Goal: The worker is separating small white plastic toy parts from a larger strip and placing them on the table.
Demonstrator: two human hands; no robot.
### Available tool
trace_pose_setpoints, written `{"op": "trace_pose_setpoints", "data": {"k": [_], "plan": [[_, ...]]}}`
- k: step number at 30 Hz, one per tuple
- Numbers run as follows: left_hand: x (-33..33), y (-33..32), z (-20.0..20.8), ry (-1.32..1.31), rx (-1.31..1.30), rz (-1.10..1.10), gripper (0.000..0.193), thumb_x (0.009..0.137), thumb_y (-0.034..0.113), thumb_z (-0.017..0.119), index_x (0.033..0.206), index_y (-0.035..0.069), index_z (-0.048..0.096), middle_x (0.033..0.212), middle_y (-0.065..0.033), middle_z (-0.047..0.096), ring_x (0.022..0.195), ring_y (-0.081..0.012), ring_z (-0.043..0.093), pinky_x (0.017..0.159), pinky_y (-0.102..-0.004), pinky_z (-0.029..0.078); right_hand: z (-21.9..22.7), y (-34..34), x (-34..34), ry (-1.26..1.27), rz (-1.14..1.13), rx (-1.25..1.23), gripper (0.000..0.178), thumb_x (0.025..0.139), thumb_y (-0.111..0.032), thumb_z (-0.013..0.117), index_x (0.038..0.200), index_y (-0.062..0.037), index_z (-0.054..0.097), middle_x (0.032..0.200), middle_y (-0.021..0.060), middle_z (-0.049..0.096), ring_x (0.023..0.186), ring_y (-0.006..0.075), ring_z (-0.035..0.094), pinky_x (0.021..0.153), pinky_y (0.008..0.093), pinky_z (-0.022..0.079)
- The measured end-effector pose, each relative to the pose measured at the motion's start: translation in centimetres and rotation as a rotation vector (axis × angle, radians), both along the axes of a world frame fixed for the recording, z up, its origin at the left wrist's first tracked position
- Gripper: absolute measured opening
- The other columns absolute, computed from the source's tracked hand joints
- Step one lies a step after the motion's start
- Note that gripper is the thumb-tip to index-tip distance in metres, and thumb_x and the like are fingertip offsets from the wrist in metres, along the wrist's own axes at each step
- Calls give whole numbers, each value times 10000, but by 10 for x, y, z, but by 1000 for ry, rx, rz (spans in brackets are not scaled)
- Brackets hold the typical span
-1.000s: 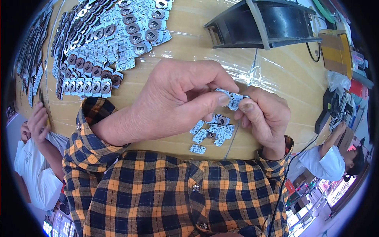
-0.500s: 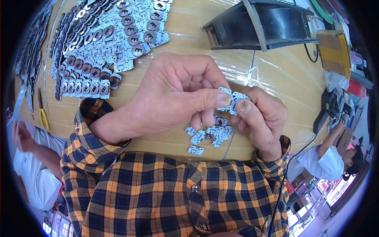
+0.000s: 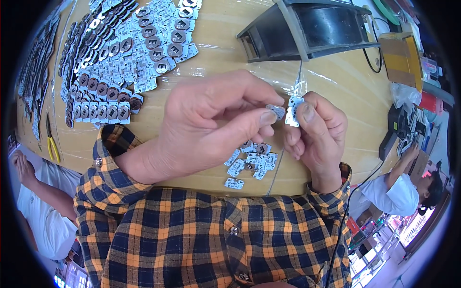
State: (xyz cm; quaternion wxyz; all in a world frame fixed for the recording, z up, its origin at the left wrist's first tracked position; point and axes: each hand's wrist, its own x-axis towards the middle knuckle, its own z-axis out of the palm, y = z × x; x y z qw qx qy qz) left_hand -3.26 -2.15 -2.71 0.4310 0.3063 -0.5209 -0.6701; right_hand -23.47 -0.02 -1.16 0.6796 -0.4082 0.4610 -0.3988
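Between the thumb and fingers of my left hand is a small circuit board, tilted and partly covered by the thumb. My right hand pinches another small circuit board, held upright with its pale, component-dotted face showing. A narrow gap separates the two boards. Below my hands, a loose pile of small circuit boards lies on the table; some carry round battery holders. One single board lies apart at the pile's near side.
Rows of joined boards with round holders cover the table's far left, beside stacked dark board strips. Yellow-handled pliers lie at left. A black fan stands at the back, a cardboard box at right. Co-workers sit on both sides.
The two boards were touching edge to edge and are now apart. The right-hand board has turned upright, and the left-hand one has tilted.
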Motion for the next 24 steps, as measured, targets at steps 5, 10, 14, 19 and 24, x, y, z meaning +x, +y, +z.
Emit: {"op": "trace_pose_setpoints", "data": {"k": [5, 10, 14, 19, 24], "plan": [[2, -3, 5, -266, -358, 39, 170, 871, -94, 596, 1036, -64, 626, 816, -101, 655, 683, -118, 664, 568, -207, 525, 3, 2, 2, 161, 28, -65, 277, 990, -180, 504, 781, -1, 537, 572, 20, 523, 417, 41, 389, 389, 195, 302], [2, -1, 5, -298, -427, 98, 171, 859, -90, 612, 1025, -55, 631, 781, -83, 651, 640, -101, 649, 532, -203, 509, 3, 2, 2, 156, 44, -48, 265, 981, -171, 516, 784, 4, 550, 569, 10, 517, 414, 39, 386, 384, 195, 297], [2, 0, 5, -325, -426, 117, 173, 842, -82, 635, 1011, -48, 640, 790, -90, 659, 652, -113, 651, 550, -211, 504, 3, 3, 2, 176, 40, -24, 268, 981, -169, 512, 783, 8, 549, 565, 12, 510, 408, 42, 387, 376, 198, 295], [3, -3, 5, -338, -529, 138, 185, 808, -45, 692, 989, -31, 661, 805, -109, 672, 686, -157, 657, 588, -239, 485, 3, 3, 1, 141, 18, 6, 282, 981, -172, 504, 766, 9, 529, 557, 19, 498, 405, 47, 381, 375, 206, 302], [3, -6, 2, -314, -507, 156, 195, 810, -61, 684, 1001, -34, 656, 838, -105, 671, 715, -151, 644, 617, -242, 480, 5, -1, 0, 155, 40, 22, 275, 977, -156, 494, 757, 8, 514, 552, 23, 487, 407, 56, 378, 381, 211, 312]]}}
